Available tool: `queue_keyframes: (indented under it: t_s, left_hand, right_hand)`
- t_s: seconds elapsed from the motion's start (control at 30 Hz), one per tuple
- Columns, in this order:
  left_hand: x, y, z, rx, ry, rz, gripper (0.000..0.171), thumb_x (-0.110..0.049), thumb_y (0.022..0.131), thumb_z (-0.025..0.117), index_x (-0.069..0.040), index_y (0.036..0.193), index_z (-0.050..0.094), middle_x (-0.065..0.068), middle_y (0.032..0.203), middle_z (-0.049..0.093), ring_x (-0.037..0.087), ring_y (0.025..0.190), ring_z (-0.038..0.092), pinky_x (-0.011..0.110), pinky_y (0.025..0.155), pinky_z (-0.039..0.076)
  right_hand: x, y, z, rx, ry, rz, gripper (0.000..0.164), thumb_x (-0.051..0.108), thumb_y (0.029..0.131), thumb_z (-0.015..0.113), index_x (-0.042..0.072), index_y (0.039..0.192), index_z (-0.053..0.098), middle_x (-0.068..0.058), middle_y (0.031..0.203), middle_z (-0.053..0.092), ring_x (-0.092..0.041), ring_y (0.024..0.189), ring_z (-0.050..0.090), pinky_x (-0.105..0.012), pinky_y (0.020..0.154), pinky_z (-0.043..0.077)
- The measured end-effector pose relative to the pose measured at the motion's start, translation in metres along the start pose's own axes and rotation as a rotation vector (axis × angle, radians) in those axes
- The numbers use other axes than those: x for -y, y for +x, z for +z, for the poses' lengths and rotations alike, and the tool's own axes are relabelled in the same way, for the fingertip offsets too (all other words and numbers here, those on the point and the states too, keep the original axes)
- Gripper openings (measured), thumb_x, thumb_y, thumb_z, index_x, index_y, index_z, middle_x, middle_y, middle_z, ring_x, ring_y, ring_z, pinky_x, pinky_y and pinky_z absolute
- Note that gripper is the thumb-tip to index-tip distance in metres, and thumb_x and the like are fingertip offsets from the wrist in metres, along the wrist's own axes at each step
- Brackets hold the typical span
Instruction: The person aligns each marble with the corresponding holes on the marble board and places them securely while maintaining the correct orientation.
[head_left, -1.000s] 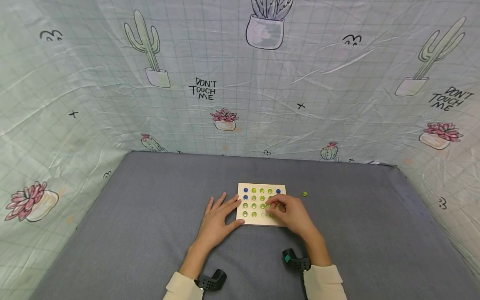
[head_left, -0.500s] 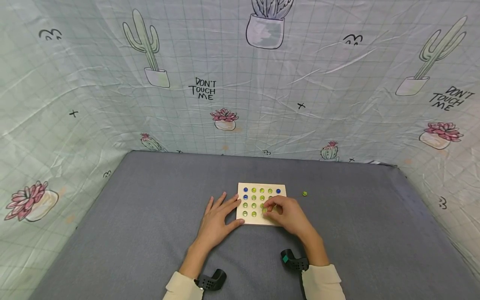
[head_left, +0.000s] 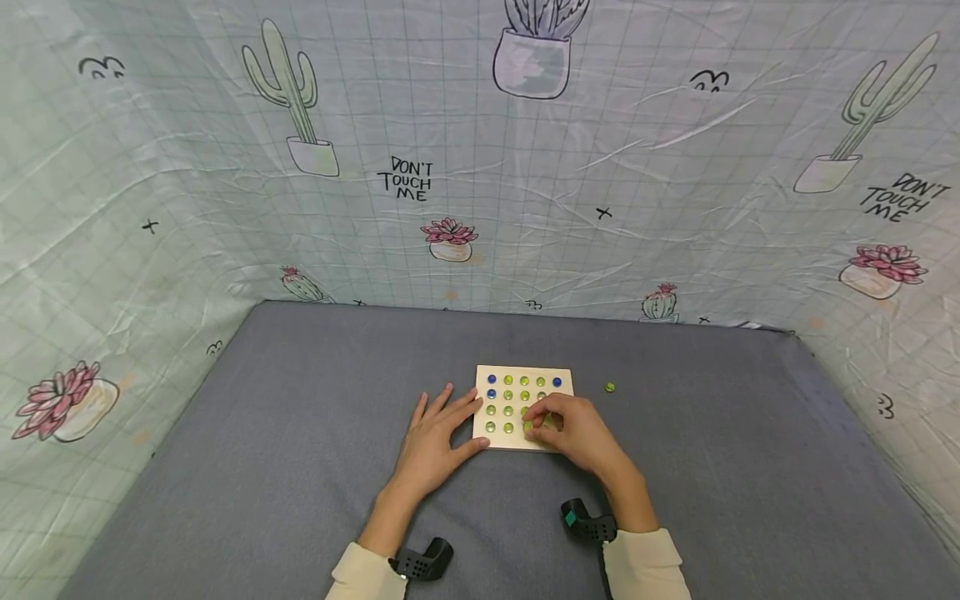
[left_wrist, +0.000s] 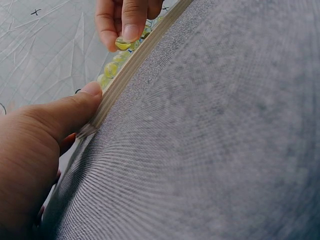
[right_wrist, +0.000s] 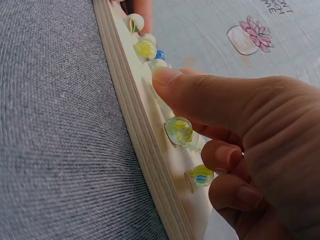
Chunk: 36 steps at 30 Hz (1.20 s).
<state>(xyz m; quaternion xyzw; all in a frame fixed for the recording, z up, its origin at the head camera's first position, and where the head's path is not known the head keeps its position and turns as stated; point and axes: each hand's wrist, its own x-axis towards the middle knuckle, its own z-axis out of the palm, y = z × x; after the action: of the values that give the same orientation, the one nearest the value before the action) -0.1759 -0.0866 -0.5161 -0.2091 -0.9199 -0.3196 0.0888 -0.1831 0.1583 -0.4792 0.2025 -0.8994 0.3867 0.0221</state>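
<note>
A pale wooden board point(head_left: 498, 442) lies flat on the grey cloth, with rows of glass marbles standing in it. Most marbles are yellow-green; a blue marble point(head_left: 557, 382) is at the far right corner and two more are at the left. My right hand point(head_left: 581, 429) pinches a yellow-green marble point(left_wrist: 123, 44) between thumb and fingertips over the board's front row. Whether that marble touches the board is hard to tell. My left hand point(head_left: 433, 443), fingers spread, rests at the board's left side, its thumb point(left_wrist: 90, 91) against the near corner. The right hand covers part of the board.
One loose yellow-green marble point(head_left: 610, 387) lies on the grey cloth point(head_left: 712, 450) to the right of the board. A patterned curtain point(head_left: 360, 233) rises behind the table and at both sides. Black wrist cameras sit on both forearms.
My right hand has shifted slightly left and toward the board's near edge, carrying the pinched marble to the front row. The left hand, board and loose marble have stayed put.
</note>
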Motion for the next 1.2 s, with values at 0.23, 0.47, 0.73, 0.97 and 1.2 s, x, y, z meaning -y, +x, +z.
queue_keyframes:
  t_s: [0.23,0.47,0.73,0.97,1.2]
  left_hand:
    - [-0.0011,-0.0002,-0.0012,0.002,-0.005,-0.001,0.063,-0.048,0.083,0.069,-0.018,0.137,0.056,-0.003,0.144,0.047,0.026,0.140,0.029,0.049,0.117,0.006]
    - [-0.0011,-0.0002,-0.0011,0.000,-0.006,0.000,0.063,-0.049,0.083,0.068,-0.018,0.137,0.056,-0.003,0.144,0.047,0.027,0.139,0.029,0.049,0.117,0.006]
    - [-0.0009,-0.0006,-0.0010,-0.001,-0.010,0.003,0.063,-0.049,0.083,0.068,-0.018,0.137,0.056,-0.003,0.144,0.047,0.027,0.139,0.029,0.050,0.117,0.006]
    - [-0.0006,-0.0014,-0.0007,-0.004,-0.009,0.008,0.063,-0.049,0.083,0.068,-0.018,0.137,0.056,-0.003,0.144,0.047,0.027,0.139,0.029,0.051,0.117,0.007]
    - [-0.0007,-0.0015,-0.0004,-0.007,-0.013,0.008,0.063,-0.049,0.083,0.068,-0.017,0.137,0.056,-0.003,0.144,0.047,0.027,0.139,0.030,0.050,0.117,0.006]
  right_hand:
    - [0.0007,0.0004,0.0000,0.007,-0.020,-0.007,0.014,0.014,0.078,0.081,0.017,0.086,0.071,0.010,0.077,0.059,-0.007,0.065,0.046,-0.024,0.058,0.041]
    - [0.0021,0.0005,-0.0003,0.007,-0.037,-0.023,0.014,0.013,0.077,0.081,0.016,0.087,0.072,0.009,0.078,0.060,-0.011,0.071,0.052,-0.026,0.064,0.044]
    - [0.0015,0.0000,0.0003,0.005,-0.038,-0.027,0.014,0.012,0.077,0.081,0.015,0.087,0.072,0.009,0.078,0.060,-0.012,0.071,0.054,-0.027,0.065,0.045]
    - [0.0012,0.0005,0.0009,0.003,-0.032,-0.034,0.015,0.011,0.076,0.081,0.015,0.088,0.072,0.009,0.078,0.061,-0.012,0.073,0.055,-0.029,0.067,0.046]
    - [0.0013,0.0001,0.0010,-0.007,-0.037,-0.034,0.014,0.011,0.076,0.081,0.015,0.087,0.072,0.008,0.078,0.061,-0.013,0.071,0.054,-0.028,0.065,0.045]
